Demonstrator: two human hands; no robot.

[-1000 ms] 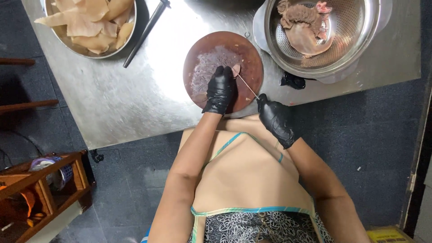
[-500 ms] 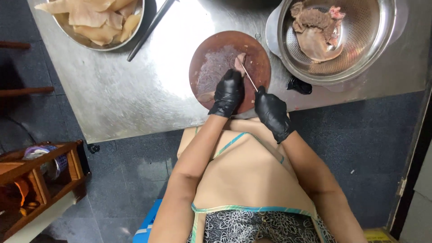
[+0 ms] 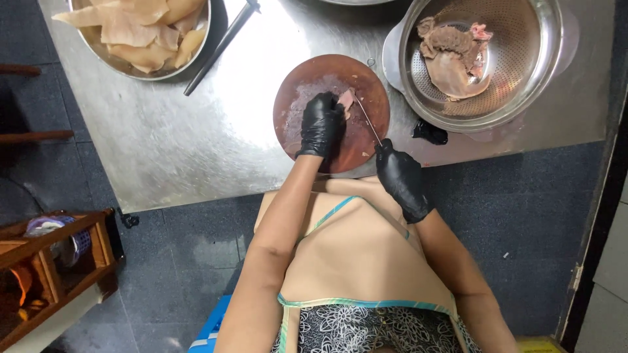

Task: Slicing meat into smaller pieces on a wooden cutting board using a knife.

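Head view looks straight down over your apron [image 3: 356, 261], and nearest to you the metal table [image 3: 163, 150] ends in a straight front edge with dark floor below it. Your right hand [image 3: 400, 180], in a black glove, is closed around the handle of a thin knife [image 3: 367, 119] just at that edge, the blade angled up onto the round wooden cutting board [image 3: 371, 98]. Your left hand [image 3: 320, 124], also gloved, is spread flat and pressing down on the pale piece of meat [image 3: 345, 99] at the board's middle, right beside the blade. The board's near rim slightly overhangs the table edge. A small black object [image 3: 430, 133] lies just right of the board. Left of the board you have a wide bare stretch of tabletop. Farther out, a metal colander [image 3: 523, 72] with pinkish meat sits at the right, a dark rod [image 3: 219, 47] lies diagonally, and a metal bowl [image 3: 140, 68] of pale slices sits far left. A wooden shelf [image 3: 52, 261] stands on the floor, lower left.
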